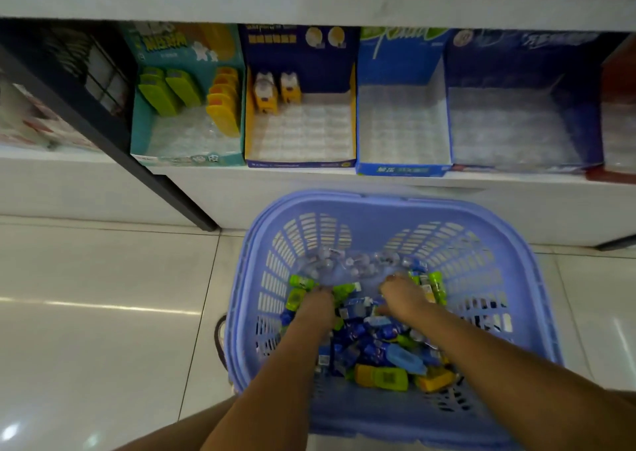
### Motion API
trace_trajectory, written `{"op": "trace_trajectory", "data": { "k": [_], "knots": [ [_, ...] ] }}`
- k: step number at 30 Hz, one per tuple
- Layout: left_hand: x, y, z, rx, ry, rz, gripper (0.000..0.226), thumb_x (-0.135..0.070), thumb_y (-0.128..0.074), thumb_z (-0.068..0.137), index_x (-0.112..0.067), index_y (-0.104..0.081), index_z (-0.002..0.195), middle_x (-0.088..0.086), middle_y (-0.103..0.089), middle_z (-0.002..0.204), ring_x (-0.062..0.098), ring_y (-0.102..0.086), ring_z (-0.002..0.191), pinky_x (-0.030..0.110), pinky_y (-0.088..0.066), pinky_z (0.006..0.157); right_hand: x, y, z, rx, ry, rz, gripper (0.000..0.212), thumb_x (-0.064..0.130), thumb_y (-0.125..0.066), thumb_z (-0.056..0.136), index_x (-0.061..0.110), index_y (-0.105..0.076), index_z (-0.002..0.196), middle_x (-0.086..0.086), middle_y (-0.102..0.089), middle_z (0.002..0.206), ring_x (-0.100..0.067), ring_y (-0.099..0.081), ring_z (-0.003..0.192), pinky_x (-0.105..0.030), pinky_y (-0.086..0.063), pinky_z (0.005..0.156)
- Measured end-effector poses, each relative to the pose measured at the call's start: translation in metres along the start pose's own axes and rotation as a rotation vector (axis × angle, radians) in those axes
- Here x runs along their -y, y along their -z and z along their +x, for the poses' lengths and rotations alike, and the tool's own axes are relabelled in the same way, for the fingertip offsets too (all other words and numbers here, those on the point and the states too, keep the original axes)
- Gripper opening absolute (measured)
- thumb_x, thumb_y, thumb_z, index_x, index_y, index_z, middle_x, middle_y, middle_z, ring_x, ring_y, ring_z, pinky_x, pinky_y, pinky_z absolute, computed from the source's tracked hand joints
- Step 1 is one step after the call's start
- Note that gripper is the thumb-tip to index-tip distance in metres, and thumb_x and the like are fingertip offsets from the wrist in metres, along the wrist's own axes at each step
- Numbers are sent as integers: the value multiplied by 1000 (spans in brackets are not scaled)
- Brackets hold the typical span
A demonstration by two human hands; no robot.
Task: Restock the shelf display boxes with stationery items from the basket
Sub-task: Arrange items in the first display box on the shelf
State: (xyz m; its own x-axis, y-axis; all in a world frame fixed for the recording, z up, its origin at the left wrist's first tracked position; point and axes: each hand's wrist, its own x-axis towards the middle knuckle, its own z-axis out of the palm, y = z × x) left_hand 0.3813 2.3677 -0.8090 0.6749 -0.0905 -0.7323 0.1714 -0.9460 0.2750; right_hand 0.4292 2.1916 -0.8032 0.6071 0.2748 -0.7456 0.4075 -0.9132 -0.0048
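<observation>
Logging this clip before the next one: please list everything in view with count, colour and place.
basket: one, lavender-blue, on the floor below the shelf
stationery items: many, green, blue, yellow, clear, heaped in the basket
teal display box: one, leftmost on shelf, green items and yellow-orange items inside
navy display box: one, yellow-sided, second from left, two yellow-white items at back left
light blue display box: one, third, no items seen
dark blue display box: one, fourth, no items seen
black post: one, left of the boxes
left hand: one, fingers among the basket's items, grip hidden
right hand: one, same, grip hidden
</observation>
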Motion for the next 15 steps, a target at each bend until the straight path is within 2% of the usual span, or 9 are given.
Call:
{"op": "trace_trajectory", "data": {
  "k": [4, 6, 8, 10, 11, 12, 13, 14, 15],
  "knots": [
    [8, -4, 7, -46, 152, -52, 32, -4, -47, 94, -4, -49, 126, 19, -53, 127, 30, -54, 114, 37, -46, 91, 10, -2, 7, 9, -15, -2, 16, 20, -57, 91, 8, -63, 81, -8, -60, 80, -24, -61, 86, -32, -44, 70],
    [11, -4, 9, -59, 208, -85, 30, -1, -48, 92, -1, -54, 121, 24, -57, 121, 32, -57, 111, 41, -49, 91, 12, 5, 5, 79, -67, 86, 24, 12, -55, 90, 9, -54, 66, -7, -48, 65, -20, -50, 60, -30, -40, 62],
    [11, -2, 10, -49, 235, -151, 27, -1, -48, 92, -1, -56, 118, 23, -59, 118, 32, -59, 109, 43, -50, 89, 6, 12, -1, 134, -100, 277, 25, 10, -54, 91, 3, -51, 67, -19, -41, 64, -23, -38, 54, -28, -37, 58],
    [10, 1, 8, -48, 241, -197, 15, -7, -47, 95, -6, -57, 107, 17, -62, 103, 28, -60, 93, 39, -50, 81, -5, 20, -15, 147, -22, 611, 21, 12, -57, 91, -9, -59, 88, -36, -49, 87, -34, -49, 67, -33, -44, 66],
    [10, 4, 7, -51, 228, -217, 9, -10, -46, 96, -9, -55, 93, 14, -57, 85, 24, -56, 77, 39, -48, 74, -10, 26, -25, 167, 31, 825, 21, 13, -57, 92, -8, -59, 98, -34, -57, 97, -40, -58, 81, -39, -49, 75],
    [9, 8, 6, -56, 213, -259, 20, -12, -45, 97, -13, -46, 77, 11, -45, 69, 20, -44, 62, 39, -43, 65, -13, 32, -38, 203, 62, 1079, 16, 12, -57, 93, -1, -59, 102, -27, -64, 99, -38, -63, 94, -42, -51, 83],
    [9, 13, 6, -53, 186, -335, 31, -13, -44, 97, -15, -35, 67, 8, -32, 62, 17, -31, 54, 37, -35, 57, -14, 40, -49, 245, 103, 1347, 8, 10, -55, 94, 8, -57, 102, -20, -68, 98, -36, -65, 97, -43, -53, 84],
    [6, 22, 2, -49, 156, -460, 37, -15, -44, 97, -16, -29, 64, 7, -27, 60, 16, -26, 52, 32, -30, 55, -15, 47, -58, 270, 142, 1573, 11, 9, -54, 94, 16, -55, 102, -17, -70, 96, -32, -67, 92, -41, -56, 80],
    [2, 33, -3, -46, 143, -613, 35, -16, -45, 97, -15, -32, 64, 7, -31, 62, 17, -29, 53, 30, -32, 56, -16, 56, -68, 264, 178, 1697, 16, 8, -55, 93, 19, -53, 105, -16, -71, 94, -29, -69, 85, -37, -59, 72]
  ]
}}
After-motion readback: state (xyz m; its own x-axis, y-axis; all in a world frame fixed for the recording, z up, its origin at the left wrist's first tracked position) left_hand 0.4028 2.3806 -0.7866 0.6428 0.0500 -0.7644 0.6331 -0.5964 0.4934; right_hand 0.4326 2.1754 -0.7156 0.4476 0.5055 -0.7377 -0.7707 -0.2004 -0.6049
